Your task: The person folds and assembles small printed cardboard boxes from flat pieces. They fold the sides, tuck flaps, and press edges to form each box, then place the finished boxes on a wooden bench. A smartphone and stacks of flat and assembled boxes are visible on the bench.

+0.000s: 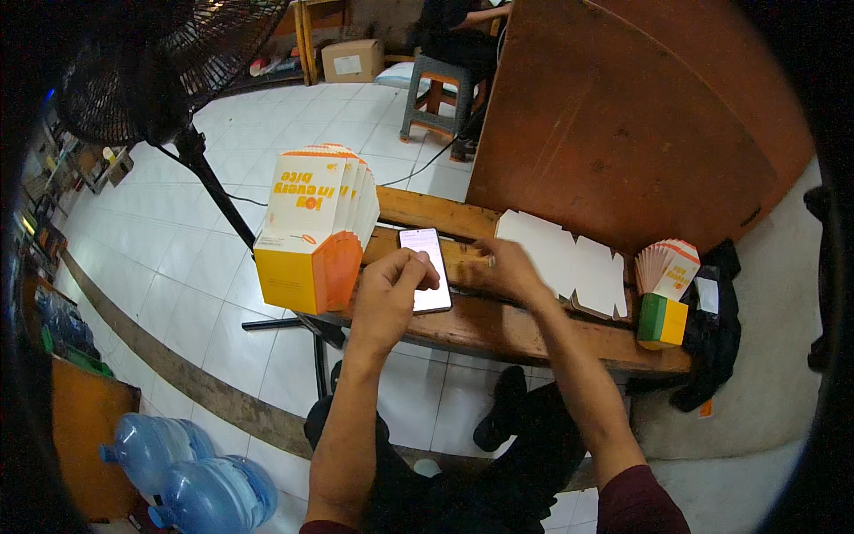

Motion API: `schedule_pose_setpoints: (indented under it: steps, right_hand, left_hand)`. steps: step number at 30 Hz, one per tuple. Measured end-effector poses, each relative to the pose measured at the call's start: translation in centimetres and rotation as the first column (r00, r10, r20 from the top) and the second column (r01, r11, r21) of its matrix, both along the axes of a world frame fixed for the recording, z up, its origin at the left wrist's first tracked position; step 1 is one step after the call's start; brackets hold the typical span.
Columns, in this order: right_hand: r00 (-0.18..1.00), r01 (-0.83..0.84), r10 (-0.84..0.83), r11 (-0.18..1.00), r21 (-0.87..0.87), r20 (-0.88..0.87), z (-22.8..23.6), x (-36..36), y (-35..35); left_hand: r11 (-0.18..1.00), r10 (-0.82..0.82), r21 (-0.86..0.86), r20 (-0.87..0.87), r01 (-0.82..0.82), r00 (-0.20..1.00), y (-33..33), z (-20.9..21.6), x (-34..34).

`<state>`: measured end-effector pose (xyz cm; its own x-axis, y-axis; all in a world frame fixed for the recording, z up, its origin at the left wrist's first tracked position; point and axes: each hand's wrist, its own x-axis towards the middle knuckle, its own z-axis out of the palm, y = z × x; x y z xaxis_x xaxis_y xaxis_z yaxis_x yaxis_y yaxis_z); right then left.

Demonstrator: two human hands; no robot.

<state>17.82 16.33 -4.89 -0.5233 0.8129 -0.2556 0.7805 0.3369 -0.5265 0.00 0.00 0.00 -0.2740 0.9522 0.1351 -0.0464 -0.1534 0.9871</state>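
Over the left edge of a lit phone (430, 254) on the wooden bench (480, 322), my left hand (389, 289) is closed, its fingers curled, and nothing shows in them. My right hand (505, 270), with a ring on one finger, is slightly blurred just right of the phone. Its fingers point left, loosely apart, and I see nothing held there. Beside that hand lies a stack of flat white die-cut card blanks (560, 258). Left of the phone stands a large fanned stack of printed cartons (325, 196) in a yellow-and-orange box (289, 278).
A smaller fanned carton stack (667, 264) stands in a green-and-yellow box (662, 320) at the bench's right end, near dark cloth (725, 329). A brown board (640, 125) rises behind. A standing fan (160, 80) and blue water jugs (213, 494) are to the left.
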Motion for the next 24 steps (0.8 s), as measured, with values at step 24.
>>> schedule_pose_setpoints:
  steps: [24]
  right_hand:
    - [0.964, 0.208, -0.063, 0.787, 0.581, -0.260, 0.3, 13.3, 1.6]
  left_hand:
    - [0.987, -0.150, -0.074, -0.151, 0.140, 0.977, 0.9, -1.3, 4.5]
